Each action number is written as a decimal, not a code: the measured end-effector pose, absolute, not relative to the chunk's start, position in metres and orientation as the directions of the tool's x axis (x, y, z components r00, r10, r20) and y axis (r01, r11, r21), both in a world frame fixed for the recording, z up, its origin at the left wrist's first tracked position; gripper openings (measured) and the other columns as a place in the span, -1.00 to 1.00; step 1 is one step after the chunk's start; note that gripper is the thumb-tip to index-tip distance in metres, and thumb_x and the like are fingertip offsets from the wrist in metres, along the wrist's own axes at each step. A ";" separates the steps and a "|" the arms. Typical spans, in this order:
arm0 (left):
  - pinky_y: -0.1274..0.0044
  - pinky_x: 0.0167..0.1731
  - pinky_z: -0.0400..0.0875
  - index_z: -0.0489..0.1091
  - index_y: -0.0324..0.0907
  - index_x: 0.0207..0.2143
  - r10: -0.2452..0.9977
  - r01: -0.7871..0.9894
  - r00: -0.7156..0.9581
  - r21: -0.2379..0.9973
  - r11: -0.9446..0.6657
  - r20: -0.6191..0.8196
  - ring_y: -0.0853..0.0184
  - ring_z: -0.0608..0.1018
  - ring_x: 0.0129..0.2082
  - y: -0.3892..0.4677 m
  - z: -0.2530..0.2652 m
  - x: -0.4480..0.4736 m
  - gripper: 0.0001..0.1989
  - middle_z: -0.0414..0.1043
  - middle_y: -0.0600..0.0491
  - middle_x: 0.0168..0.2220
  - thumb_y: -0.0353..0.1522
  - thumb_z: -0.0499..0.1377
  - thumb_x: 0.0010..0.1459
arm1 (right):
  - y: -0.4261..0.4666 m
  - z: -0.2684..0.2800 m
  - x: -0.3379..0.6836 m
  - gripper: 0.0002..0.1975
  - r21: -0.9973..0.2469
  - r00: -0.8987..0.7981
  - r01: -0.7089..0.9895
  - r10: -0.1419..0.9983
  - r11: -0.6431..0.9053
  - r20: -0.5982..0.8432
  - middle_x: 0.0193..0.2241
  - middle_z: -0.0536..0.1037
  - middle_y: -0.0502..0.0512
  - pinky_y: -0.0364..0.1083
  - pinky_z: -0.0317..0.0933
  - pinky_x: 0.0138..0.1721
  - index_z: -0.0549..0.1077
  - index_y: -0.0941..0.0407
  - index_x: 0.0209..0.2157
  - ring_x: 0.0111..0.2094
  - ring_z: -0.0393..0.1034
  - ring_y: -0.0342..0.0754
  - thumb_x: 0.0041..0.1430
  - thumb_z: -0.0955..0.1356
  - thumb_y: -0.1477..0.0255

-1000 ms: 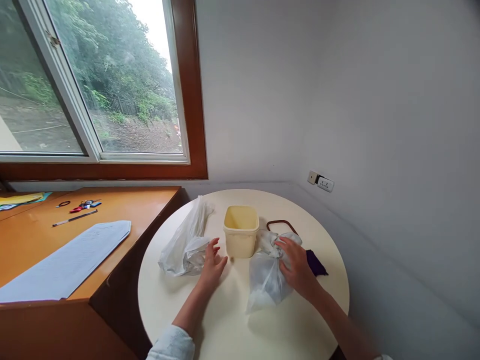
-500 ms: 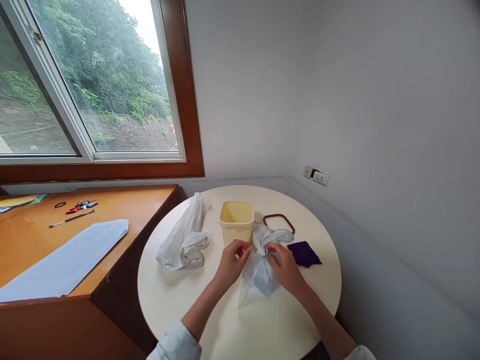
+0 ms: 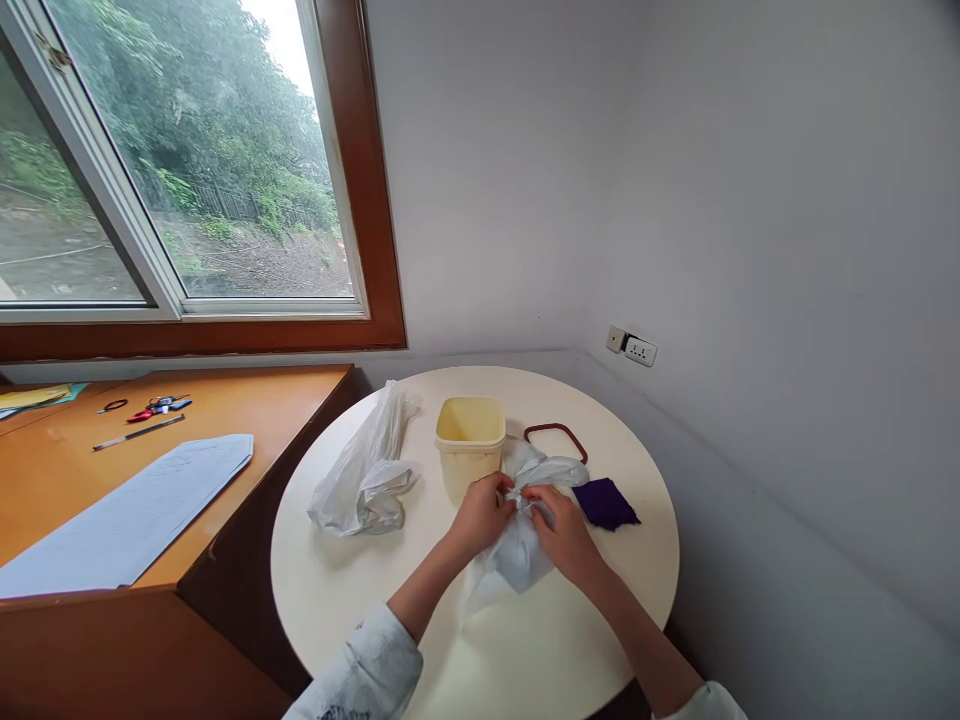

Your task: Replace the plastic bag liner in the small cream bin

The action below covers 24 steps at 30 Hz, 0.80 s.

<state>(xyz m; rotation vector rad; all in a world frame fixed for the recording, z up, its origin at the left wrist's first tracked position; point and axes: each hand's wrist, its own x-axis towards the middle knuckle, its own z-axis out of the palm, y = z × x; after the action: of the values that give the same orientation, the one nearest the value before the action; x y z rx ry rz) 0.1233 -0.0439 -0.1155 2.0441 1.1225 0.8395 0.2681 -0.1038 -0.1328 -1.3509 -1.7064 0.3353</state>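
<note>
A knotted white plastic bag [image 3: 523,560] lies on the round table, with something pale inside it that I cannot make out. My left hand [image 3: 486,512] pinches the bag at its knot from the left. From the right, the fingers of my right hand [image 3: 559,525] are closed on the same gathered part. The fingertips nearly meet, and they hide most of the knot. Just behind my left hand stands a cream plastic bin [image 3: 470,460], upright, its inside bare. A dark purple cloth [image 3: 606,504] lies right of my right hand.
On the round white table [image 3: 345,600] a second crumpled plastic bag [image 3: 367,475] lies at the left. A brown rounded frame [image 3: 559,428] is behind the knotted bag. The wooden desk [image 3: 300,410] at left carries papers [image 3: 142,510], a pen [image 3: 139,433] and keys [image 3: 161,405].
My left hand has moved right and closed on the bag's knot; before, it was beside it. My right hand stays at the knot. The view has shifted slightly.
</note>
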 end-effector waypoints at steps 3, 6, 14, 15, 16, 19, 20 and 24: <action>0.58 -0.50 0.25 0.31 -0.23 -0.35 0.880 0.391 0.416 0.829 -0.399 0.228 0.43 0.38 -0.54 -0.043 -0.112 0.123 -0.87 0.38 0.07 -0.44 -0.48 0.07 -0.03 | -0.103 -0.126 0.269 -0.67 -0.585 -0.079 0.689 0.847 0.427 0.525 -0.21 0.48 0.07 0.01 0.18 -0.11 0.38 0.04 -0.19 -0.12 0.34 0.00 0.00 0.22 0.61; 0.59 -0.47 0.29 0.26 -0.22 -0.36 0.872 0.307 0.428 0.868 -0.389 0.239 0.42 0.41 -0.49 -0.042 -0.108 0.123 -0.92 0.36 0.07 -0.46 -0.45 0.05 0.03 | -0.100 -0.122 0.270 -0.66 -0.470 -0.156 0.742 0.805 0.479 0.573 -0.20 0.49 0.07 0.03 0.18 -0.13 0.37 0.03 -0.15 -0.14 0.35 0.01 0.01 0.25 0.60; 0.58 -0.45 0.30 0.26 -0.20 -0.27 0.827 0.262 0.495 0.862 -0.434 0.266 0.43 0.38 -0.49 -0.048 -0.092 0.117 -0.77 0.35 0.08 -0.41 -0.47 0.10 -0.06 | -0.094 -0.121 0.273 -0.84 -0.364 -0.130 0.777 0.696 0.514 0.706 -0.37 0.53 0.05 0.00 0.22 -0.27 0.36 0.08 -0.32 -0.31 0.40 -0.02 0.06 0.27 0.60; 0.57 -0.43 0.30 0.28 -0.20 -0.27 0.820 0.276 0.503 0.848 -0.452 0.273 0.42 0.38 -0.48 -0.049 -0.090 0.116 -0.77 0.36 0.08 -0.40 -0.49 0.09 -0.07 | -0.095 -0.120 0.273 -0.85 -0.366 -0.132 0.772 0.694 0.520 0.708 -0.38 0.53 0.04 -0.01 0.22 -0.27 0.35 0.08 -0.33 -0.32 0.40 -0.03 0.07 0.26 0.60; 0.56 -0.41 0.30 0.30 -0.20 -0.29 0.814 0.292 0.508 0.834 -0.468 0.280 0.40 0.39 -0.46 -0.049 -0.088 0.114 -0.78 0.37 0.07 -0.40 -0.50 0.08 -0.08 | -0.095 -0.118 0.273 -0.86 -0.373 -0.133 0.765 0.695 0.525 0.706 -0.38 0.53 0.04 -0.01 0.22 -0.28 0.35 0.08 -0.34 -0.33 0.39 -0.03 0.08 0.26 0.60; 0.53 -0.39 0.29 0.34 -0.20 -0.35 0.809 0.332 0.509 0.800 -0.500 0.295 0.37 0.40 -0.43 -0.049 -0.083 0.112 -0.82 0.39 0.05 -0.42 -0.51 0.05 -0.06 | -0.097 -0.113 0.271 -0.87 -0.424 -0.106 0.736 0.709 0.527 0.697 -0.38 0.53 0.04 -0.02 0.24 -0.28 0.36 0.08 -0.35 -0.34 0.39 -0.04 0.10 0.25 0.59; 0.53 -0.39 0.28 0.35 -0.20 -0.36 0.810 0.341 0.504 0.793 -0.506 0.300 0.36 0.40 -0.44 -0.049 -0.082 0.111 -0.83 0.40 0.05 -0.42 -0.51 0.04 -0.05 | -0.097 -0.112 0.270 -0.87 -0.455 -0.086 0.719 0.717 0.526 0.691 -0.37 0.53 0.04 -0.02 0.24 -0.27 0.37 0.08 -0.35 -0.33 0.39 -0.04 0.09 0.26 0.58; 0.53 -0.41 0.26 0.34 -0.20 -0.38 0.815 0.368 0.484 0.770 -0.521 0.319 0.36 0.39 -0.45 -0.051 -0.080 0.110 -0.85 0.40 0.04 -0.41 -0.50 0.03 -0.03 | -0.096 -0.114 0.268 -0.89 -0.643 0.018 0.572 0.776 0.509 0.631 -0.37 0.53 0.04 -0.06 0.29 -0.24 0.39 0.07 -0.38 -0.28 0.41 -0.05 0.07 0.28 0.56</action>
<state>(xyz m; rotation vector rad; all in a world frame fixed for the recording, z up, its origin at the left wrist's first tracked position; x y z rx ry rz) 0.1100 -0.0512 -0.0798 2.1010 0.9719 0.9142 0.2685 -0.0965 -0.1138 -1.1632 -1.6618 0.2332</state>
